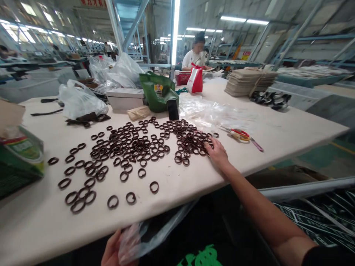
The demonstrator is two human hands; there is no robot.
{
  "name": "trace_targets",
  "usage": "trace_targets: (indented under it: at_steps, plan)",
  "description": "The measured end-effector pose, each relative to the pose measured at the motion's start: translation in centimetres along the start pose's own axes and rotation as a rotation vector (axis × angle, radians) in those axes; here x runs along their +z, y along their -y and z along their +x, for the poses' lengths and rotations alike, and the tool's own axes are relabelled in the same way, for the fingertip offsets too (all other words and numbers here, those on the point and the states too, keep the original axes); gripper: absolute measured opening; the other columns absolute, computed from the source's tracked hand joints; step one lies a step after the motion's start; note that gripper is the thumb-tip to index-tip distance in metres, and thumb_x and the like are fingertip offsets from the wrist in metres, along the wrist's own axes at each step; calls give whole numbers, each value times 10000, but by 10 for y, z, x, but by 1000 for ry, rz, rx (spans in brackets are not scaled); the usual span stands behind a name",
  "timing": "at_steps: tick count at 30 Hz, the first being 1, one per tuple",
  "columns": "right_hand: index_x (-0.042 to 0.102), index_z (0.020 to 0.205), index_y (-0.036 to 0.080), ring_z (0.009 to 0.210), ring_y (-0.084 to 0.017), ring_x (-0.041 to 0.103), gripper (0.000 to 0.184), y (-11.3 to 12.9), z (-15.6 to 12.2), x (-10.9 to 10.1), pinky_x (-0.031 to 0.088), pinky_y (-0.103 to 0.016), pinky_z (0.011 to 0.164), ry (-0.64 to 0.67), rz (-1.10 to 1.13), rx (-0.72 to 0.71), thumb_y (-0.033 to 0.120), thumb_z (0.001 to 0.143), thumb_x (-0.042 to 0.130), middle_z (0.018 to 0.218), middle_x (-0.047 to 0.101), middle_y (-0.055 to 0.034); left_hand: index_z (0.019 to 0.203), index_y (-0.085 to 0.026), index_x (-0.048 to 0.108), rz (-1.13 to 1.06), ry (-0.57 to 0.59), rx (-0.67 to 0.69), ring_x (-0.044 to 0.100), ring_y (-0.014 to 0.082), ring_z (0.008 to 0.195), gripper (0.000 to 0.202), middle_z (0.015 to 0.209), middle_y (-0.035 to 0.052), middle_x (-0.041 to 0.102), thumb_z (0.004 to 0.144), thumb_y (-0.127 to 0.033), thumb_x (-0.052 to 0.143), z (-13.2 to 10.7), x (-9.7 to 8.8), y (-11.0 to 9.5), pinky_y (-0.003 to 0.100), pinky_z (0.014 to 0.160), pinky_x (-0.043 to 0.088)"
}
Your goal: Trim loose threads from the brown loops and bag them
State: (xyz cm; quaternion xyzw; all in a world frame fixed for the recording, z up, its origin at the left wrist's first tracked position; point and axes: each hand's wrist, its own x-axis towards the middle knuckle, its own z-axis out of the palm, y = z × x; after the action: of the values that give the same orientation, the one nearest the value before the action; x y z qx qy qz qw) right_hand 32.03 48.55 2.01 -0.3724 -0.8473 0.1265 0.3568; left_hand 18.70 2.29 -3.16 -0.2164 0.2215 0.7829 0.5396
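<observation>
Pale tabletop (177,186), dark rings (195,141) heaped, right fingers (217,144) at their edge

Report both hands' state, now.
Left hand: closed on a clear plastic bag below the table edge.
Right hand: at the right side of the dark rings; whether it grips any cannot be told.

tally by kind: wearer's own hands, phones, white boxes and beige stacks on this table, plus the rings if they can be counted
hands: 2 (left hand, right hand)
phone: 1
white box: 1
beige stack: 1
total: 5, leaving out the rings, too heaped and overlapping to count exactly
</observation>
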Motion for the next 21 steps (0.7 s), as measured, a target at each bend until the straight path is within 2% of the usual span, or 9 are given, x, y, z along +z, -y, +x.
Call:
trace_targets:
  at_steps: [1,3,6,8,13,21]
  plan:
    - [622,1147,158,1148,-338,555,359,8,0,7,419,-534,1015,40,9,-5,435,971,477,1214,616,-203,1018,-118,698,-18,35,20,750,223,787,253,934,161,771,886,-152,485,-1,4,2,286,673,621]
    - [633,1152,160,1194,-316,528,343,30,-4,21,380,-514,1064,122,37,-35,421,968,507,1258,603,-180,921,-85,692,-34,87,66,743,212,722,219,868,168,766,891,-153,486,-3,11,5,241,571,598]
    - [632,1195,164,1254,-300,485,348,65,-16,35,340,-495,1113,232,84,-99,399,948,561,1332,569,-154,954,-49,670,-38,72,95,738,206,712,242,878,184,760,901,-160,461,-3,20,7,237,555,595]
    - [635,1202,177,1256,-290,490,351,86,-27,39,360,-484,1111,288,125,-153,393,930,582,1345,566,-133,978,-40,653,-57,83,91,726,186,677,251,874,177,755,908,-169,449,-3,23,7,212,513,577]
    - [643,1186,193,1224,-277,534,343,130,-58,39,409,-483,1088,355,332,-282,409,937,548,1294,607,-116,942,-42,635,-87,120,94,695,151,591,231,806,152,739,911,-173,448,-4,26,9,200,494,568]
    - [539,1339,214,1257,-244,531,414,175,-105,28,422,-415,1096,502,614,-205,403,972,496,1354,572,-100,991,-42,617,-100,80,99,690,157,615,220,852,164,722,905,-190,480,-5,28,10,181,452,544]
